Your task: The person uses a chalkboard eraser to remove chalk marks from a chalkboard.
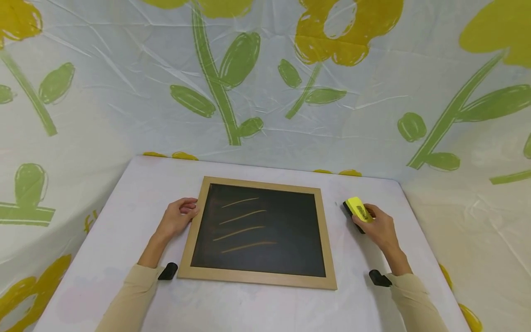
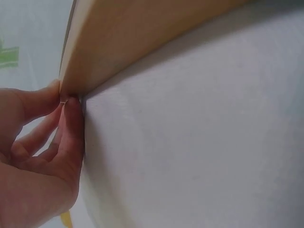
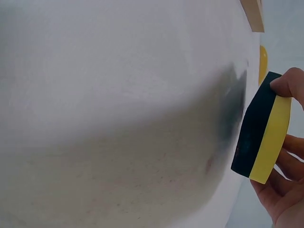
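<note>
A small chalkboard (image 1: 290, 226) in a light wooden frame lies on the table, with several slanting yellowish chalk strokes (image 1: 242, 213) on its left half. At the frame's left side, my left hand (image 1: 178, 216) pinches the wooden edge (image 2: 118, 42) between thumb and fingertips. My right hand (image 1: 379, 226) grips a board eraser (image 1: 357, 208) to the right of the board. The eraser has a yellow body and a black felt side, which faces left. In the right wrist view, the eraser (image 3: 261, 133) is tilted above the table, its shadow beneath it.
The table (image 1: 257, 306) has a white cloth over it. Behind and at both sides hangs a white sheet (image 1: 137, 83) printed with yellow flowers and green leaves. Black wrist mounts (image 1: 168, 271) sit at both sleeve cuffs.
</note>
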Tool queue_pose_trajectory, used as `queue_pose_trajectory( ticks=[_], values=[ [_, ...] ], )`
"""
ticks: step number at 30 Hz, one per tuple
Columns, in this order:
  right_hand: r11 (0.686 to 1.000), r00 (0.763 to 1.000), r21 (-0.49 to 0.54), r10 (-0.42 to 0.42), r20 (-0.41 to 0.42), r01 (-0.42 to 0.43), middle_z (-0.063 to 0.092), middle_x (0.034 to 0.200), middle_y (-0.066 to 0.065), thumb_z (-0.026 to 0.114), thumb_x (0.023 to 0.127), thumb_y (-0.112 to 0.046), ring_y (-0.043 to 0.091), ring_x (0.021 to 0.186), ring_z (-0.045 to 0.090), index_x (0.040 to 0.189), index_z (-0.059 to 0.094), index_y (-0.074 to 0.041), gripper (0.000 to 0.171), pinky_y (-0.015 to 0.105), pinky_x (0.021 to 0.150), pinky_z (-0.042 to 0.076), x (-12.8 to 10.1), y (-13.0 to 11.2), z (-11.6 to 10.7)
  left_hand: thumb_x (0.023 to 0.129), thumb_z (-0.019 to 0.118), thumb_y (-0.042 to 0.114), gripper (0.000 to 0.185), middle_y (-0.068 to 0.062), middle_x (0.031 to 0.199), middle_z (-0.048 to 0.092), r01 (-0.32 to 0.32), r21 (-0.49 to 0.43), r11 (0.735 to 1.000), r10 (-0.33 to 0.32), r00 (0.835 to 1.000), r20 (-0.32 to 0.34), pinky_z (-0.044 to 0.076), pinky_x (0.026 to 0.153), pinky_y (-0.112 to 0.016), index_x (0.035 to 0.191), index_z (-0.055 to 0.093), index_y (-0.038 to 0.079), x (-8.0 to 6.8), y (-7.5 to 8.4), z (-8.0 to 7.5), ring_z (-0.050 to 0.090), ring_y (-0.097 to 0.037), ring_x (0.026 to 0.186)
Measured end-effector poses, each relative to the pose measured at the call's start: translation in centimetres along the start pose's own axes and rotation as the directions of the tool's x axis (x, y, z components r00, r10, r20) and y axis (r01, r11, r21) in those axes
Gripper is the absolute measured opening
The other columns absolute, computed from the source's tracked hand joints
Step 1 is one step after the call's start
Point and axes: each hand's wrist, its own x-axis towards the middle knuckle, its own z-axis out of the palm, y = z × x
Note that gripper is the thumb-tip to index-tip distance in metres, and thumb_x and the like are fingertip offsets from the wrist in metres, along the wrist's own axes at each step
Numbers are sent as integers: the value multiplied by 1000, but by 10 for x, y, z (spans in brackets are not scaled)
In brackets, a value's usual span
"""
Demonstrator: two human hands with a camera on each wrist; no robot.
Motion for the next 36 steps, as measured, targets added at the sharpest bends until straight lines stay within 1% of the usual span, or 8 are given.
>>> queue_pose_trajectory(
  ticks=[8,14,19,30,36],
  values=[
    [996,996,-6,-89,-30,89,63,123,35,79,89,-17,46,107,61,133,56,11,57,58,88,48,3,-12,-2,100,68,12,39,-22,114,66,5,1,1000,-5,1000,-5,49,68,-20,133,60,-7,-2,1,2,62,-28,94],
    [992,992,8,-126,-11,126,63,123,35,79,89,-15,47,108,61,134,56,12,57,59,88,49,3,-22,-3,100,67,9,37,-23,112,66,-13,7,1000,13,1000,-9,48,67,-20,132,60,-8,-3,2,2,62,-25,91],
    [986,986,12,-166,4,166,64,123,34,80,89,-15,46,108,62,134,56,11,57,59,88,49,3,-33,-3,99,68,9,37,-23,112,66,-22,-11,1000,22,1000,-8,48,68,-20,132,60,-8,-2,0,1,63,-24,91],
    [982,981,-7,-186,47,186,61,129,32,78,90,-16,44,110,59,138,54,9,59,59,92,50,1,-53,0,99,67,8,36,-23,111,66,-38,-14,999,38,999,-5,49,67,-20,131,61,-8,-1,-3,1,63,-25,90],
    [974,972,4,-228,51,228,61,129,31,78,89,-13,43,108,59,138,55,8,59,59,89,51,-2,-67,3,100,66,9,38,-22,113,65,-14,-3,1000,14,1000,0,49,69,-20,134,59,-7,-2,-3,1,62,-27,94]
  ],
)
